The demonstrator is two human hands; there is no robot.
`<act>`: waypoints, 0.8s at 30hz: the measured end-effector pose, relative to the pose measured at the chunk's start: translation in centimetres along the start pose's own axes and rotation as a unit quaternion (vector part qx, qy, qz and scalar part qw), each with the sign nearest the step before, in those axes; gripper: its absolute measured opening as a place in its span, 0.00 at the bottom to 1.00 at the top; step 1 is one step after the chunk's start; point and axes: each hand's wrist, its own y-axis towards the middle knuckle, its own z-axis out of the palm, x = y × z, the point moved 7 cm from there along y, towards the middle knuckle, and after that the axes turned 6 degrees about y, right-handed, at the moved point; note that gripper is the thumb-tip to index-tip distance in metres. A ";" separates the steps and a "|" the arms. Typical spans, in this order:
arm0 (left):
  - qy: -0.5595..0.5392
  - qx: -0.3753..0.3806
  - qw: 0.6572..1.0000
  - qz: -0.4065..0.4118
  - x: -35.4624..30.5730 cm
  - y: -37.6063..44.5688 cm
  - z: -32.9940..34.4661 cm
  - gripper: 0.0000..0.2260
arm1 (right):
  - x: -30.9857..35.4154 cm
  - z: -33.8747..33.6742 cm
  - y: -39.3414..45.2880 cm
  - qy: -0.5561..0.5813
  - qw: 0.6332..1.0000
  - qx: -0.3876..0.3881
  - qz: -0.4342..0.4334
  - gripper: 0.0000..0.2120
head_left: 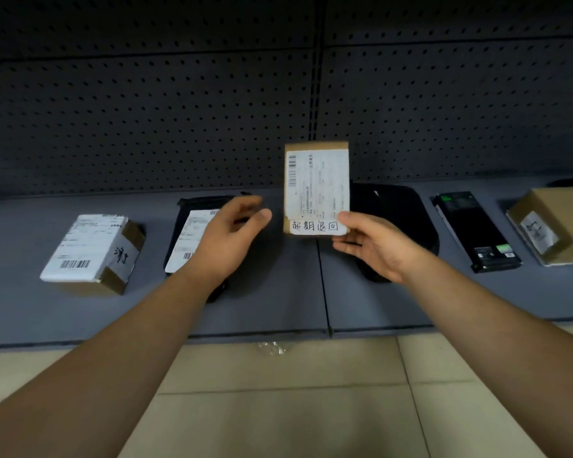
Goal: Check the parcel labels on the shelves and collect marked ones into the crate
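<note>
Parcel in hand: a small brown parcel (316,188) stands upright in the air above the shelf (278,305), its printed label facing the camera, with a handwritten strip along the bottom edge.
Head view, right hand: the right hand (374,244) pinches the parcel's lower right corner, thumb on the front over the end of the strip, fingers (346,243) behind and under it.
Head view, left hand: the left hand (229,233) hovers just left of the parcel, apart from it, fingers (250,211) loosely spread and holding nothing.
Head view, shelf: to the left lie a white-labelled box (91,249) and a black bag (199,239) with a label; to the right a dark pouch (397,223), a black flat box (477,231) and a brown carton (556,226).
Crate: not in view, so its place cannot be told.
Step, as I judge it: reading the mark before collecting.
Risk: a one-corner pinch gives little hold; the parcel may swing or slip onto the shelf if the left hand does not support it.
Risk: the thumb covers the end of the handwriting, so the mark may be misread.
</note>
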 end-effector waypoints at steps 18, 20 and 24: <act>0.180 0.040 0.981 0.057 -17.5 -21.7 -4.5 0.20 | 8.2 3.1 -25.4 0.011 0.996 -0.073 0.058 0.14; 0.168 0.050 0.982 0.065 -19.9 -23.4 -4.8 0.20 | 9.8 3.5 -28.7 -0.002 0.996 -0.082 0.045 0.08; 0.149 0.076 0.979 0.117 -26.6 -26.4 -5.5 0.20 | 14.7 4.5 -35.2 -0.018 0.993 -0.120 0.000 0.22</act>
